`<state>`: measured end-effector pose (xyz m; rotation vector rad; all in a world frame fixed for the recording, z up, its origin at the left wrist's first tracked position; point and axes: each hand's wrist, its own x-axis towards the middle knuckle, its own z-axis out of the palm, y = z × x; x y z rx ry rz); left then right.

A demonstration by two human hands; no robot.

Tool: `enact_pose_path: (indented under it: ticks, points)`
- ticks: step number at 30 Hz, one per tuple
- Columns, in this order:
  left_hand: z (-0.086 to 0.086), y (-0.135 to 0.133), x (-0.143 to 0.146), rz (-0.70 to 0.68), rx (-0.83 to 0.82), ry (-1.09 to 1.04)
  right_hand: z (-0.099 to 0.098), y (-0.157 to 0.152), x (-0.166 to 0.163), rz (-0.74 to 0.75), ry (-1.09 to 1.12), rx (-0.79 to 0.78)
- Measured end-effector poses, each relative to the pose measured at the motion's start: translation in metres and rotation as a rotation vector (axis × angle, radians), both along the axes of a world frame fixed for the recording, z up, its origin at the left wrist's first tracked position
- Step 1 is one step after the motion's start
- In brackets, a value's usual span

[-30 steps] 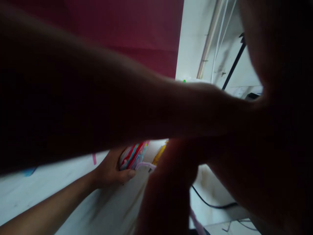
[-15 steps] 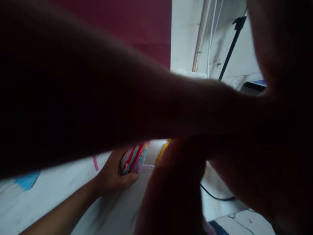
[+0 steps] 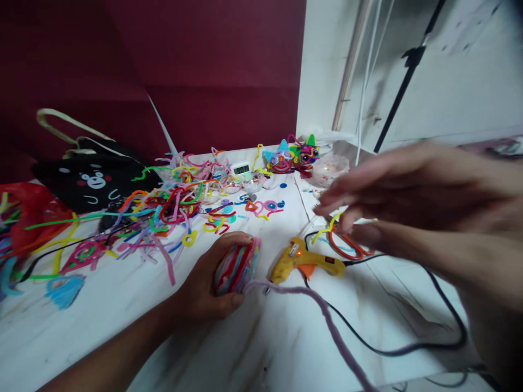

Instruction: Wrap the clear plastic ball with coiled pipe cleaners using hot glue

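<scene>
My left hand (image 3: 218, 275) is wrapped round a rounded piece (image 3: 239, 267) covered in red, pink, blue and white pipe-cleaner rows. From that piece a long lilac pipe cleaner (image 3: 322, 307) trails over the table to the bottom edge. Raised close to the camera on the right, my right hand (image 3: 408, 201) is blurred, its fingers outstretched, and I see nothing in it. Below its fingertips a yellow glue gun (image 3: 302, 258) lies on its side with a small orange light on. The underside of the wrapped piece is hidden by my left palm.
A tangle of coloured pipe cleaners (image 3: 175, 201) spreads over the left of the white table (image 3: 229, 348). Behind are a black bag (image 3: 93, 182), a small digital timer (image 3: 241, 170) and two decorated figures (image 3: 281, 158). A black cord (image 3: 379, 351) loops at right.
A dark arm and hand that covered most of the view have cleared away, and my right hand now shows at right. My left hand still holds the wrapped piece.
</scene>
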<state>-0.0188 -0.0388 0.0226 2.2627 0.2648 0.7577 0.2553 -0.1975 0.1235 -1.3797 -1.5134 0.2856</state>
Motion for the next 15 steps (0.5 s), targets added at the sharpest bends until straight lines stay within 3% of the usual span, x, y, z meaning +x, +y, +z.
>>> enact_pose_path:
  ticks: [2, 7, 11, 15]
  points:
    - [-0.004, 0.002, 0.0, 0.0, 0.015, -0.019, -0.012, 0.006, 0.02, 0.025, -0.11, -0.086]
    - [-0.008, 0.003, 0.0, 0.003, 0.035, -0.023, -0.06, 0.025, 0.066, -0.244, -0.756, -0.746]
    - [-0.003, 0.002, 0.0, 0.023, 0.022, -0.004, -0.078, 0.031, 0.067, -0.227, -0.802, -0.837]
    - [0.001, 0.0, 0.001, 0.015, -0.001, 0.0, -0.074, 0.036, 0.065, -0.179, -0.764, -0.872]
